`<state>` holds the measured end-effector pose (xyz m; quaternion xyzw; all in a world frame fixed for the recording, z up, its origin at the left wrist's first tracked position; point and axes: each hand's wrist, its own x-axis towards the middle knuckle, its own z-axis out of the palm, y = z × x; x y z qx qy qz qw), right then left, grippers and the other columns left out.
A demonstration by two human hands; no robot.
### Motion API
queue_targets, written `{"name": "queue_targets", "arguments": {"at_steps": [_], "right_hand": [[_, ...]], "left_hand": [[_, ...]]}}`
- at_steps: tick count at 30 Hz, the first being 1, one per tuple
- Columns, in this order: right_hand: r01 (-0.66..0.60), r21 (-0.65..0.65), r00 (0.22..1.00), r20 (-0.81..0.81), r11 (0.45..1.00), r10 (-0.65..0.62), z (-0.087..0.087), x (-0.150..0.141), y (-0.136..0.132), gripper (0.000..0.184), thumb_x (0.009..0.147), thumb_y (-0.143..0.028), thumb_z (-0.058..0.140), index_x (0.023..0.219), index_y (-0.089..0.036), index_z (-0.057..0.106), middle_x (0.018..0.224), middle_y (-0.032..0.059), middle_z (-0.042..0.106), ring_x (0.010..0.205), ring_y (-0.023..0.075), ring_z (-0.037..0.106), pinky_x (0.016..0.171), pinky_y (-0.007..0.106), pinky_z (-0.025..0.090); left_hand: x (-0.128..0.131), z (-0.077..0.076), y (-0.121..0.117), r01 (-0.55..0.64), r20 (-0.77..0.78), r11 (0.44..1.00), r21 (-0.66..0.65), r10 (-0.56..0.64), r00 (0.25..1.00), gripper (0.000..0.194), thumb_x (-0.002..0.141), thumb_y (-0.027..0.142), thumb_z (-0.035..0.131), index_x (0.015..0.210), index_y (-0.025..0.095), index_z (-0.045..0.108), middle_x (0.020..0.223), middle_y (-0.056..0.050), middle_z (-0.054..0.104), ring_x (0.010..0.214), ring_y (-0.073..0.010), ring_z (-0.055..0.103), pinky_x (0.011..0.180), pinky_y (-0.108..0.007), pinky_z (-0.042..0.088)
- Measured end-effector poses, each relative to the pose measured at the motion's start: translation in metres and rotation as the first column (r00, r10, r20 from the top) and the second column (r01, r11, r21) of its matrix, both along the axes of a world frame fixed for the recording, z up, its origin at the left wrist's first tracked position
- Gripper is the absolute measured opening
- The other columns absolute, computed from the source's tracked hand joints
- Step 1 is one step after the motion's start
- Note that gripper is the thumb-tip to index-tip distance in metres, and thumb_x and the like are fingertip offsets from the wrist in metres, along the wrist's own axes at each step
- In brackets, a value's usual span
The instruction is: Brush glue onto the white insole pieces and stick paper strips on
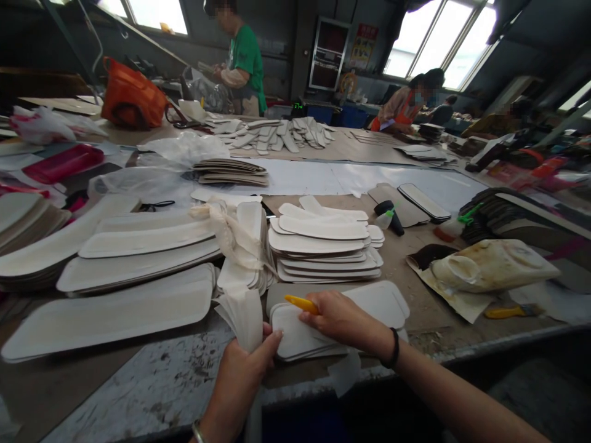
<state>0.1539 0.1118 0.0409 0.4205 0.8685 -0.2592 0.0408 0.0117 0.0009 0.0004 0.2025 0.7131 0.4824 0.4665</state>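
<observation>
The left hand [245, 368], angled forward, pinches white strips [247, 315] that fan out ahead of it; the right hand [336, 314], back upward, curls around a yellow handle [299, 303], flat white pieces [292, 338] beneath.

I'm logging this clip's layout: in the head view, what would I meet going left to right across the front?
Long pale piece, left hand, yellow handle, right hand, black wristband, yellow-handled brush.
</observation>
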Motion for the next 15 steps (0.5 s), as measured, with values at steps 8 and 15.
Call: {"name": "queue_targets", "arguments": {"at_steps": [8,15], "right_hand": [[-0.040,0.003,0.992,0.122,0.999,0.040,0.011,0.004,-0.004,0.026,0.082,-0.041,0.057,0.092,-0.021,0.069,0.081,0.0057,0.071,0.077,0.0212,0.064,0.058,0.025,0.035],[0.129,-0.009,0.974,0.190,0.992,-0.125,0.029,0.085,-0.006,0.023,0.083,-0.036,0.055,0.086,-0.018,0.068,0.084,0.0061,0.068,0.078,0.0206,0.061,0.064,0.026,0.038]], "left_hand": [[-0.002,-0.008,0.008,0.055,-0.130,0.998,-0.014,-0.056,0.990,0.033,0.053,0.047,0.072,0.058,0.018,0.058,0.037,0.006,0.047,0.042,-0.0134,0.043,0.048,-0.027,0.032],[-0.006,-0.025,0.008,0.027,-0.046,0.999,-0.026,-0.028,0.999,0.049,0.046,0.054,0.078,0.069,0.014,0.063,0.039,0.004,0.052,0.044,-0.0146,0.045,0.050,-0.028,0.032]]}}
